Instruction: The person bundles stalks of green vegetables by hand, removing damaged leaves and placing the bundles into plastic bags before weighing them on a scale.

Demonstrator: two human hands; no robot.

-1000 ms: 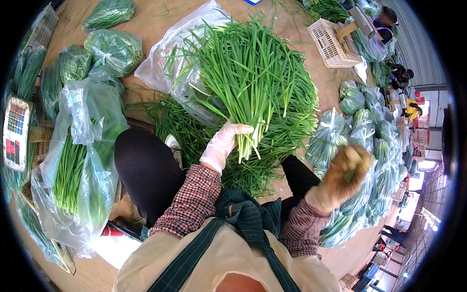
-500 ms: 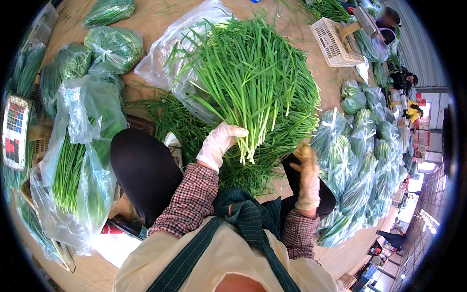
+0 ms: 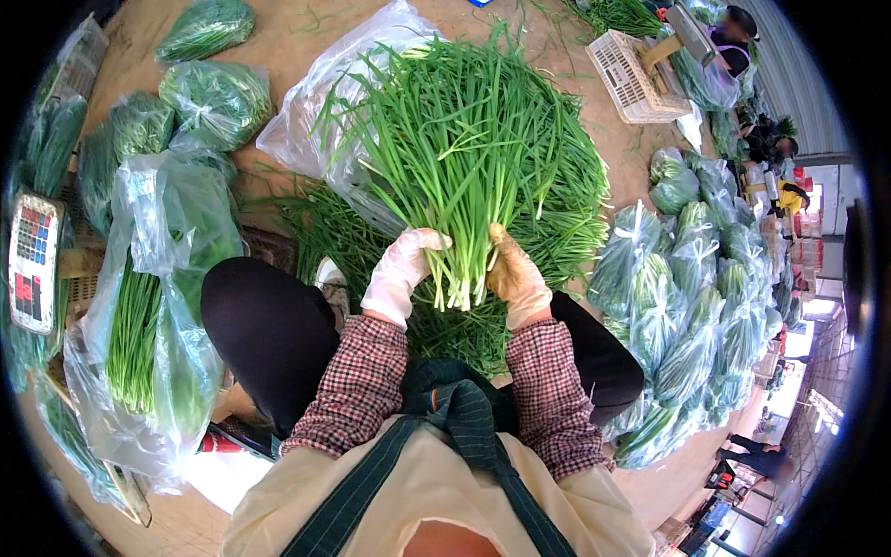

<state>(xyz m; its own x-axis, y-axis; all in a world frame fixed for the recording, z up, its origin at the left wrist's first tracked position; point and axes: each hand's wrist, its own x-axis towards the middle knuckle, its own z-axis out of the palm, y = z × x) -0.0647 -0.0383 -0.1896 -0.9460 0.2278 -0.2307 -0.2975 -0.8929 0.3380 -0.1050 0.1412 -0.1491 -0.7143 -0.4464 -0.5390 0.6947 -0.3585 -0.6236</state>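
In white gloves, my left hand [image 3: 401,275] and my right hand [image 3: 518,280] close from both sides on a bunch of garlic chives [image 3: 459,218]. The bunch's pale stalk ends point toward me and its green leaves fan away. The right glove's fingers look brownish. Beneath and beyond the bunch lies a big heap of chives [image 3: 571,172], partly on a clear plastic sheet [image 3: 311,102]. Loose green trimmings [image 3: 343,227] spread on the ground left of my hands and under them.
At left, an open plastic bag [image 3: 186,325] of chives sits by a scale display [image 3: 34,265]. Filled bags [image 3: 218,102] lie behind it. Many tied bags [image 3: 691,306] are heaped at right. A cream crate [image 3: 636,79] stands far right, near other people [image 3: 733,46].
My right hand has come in from the right and closed on the chive bunch. My left hand has shifted slightly left, and the bunch's stalk ends moved left with it.
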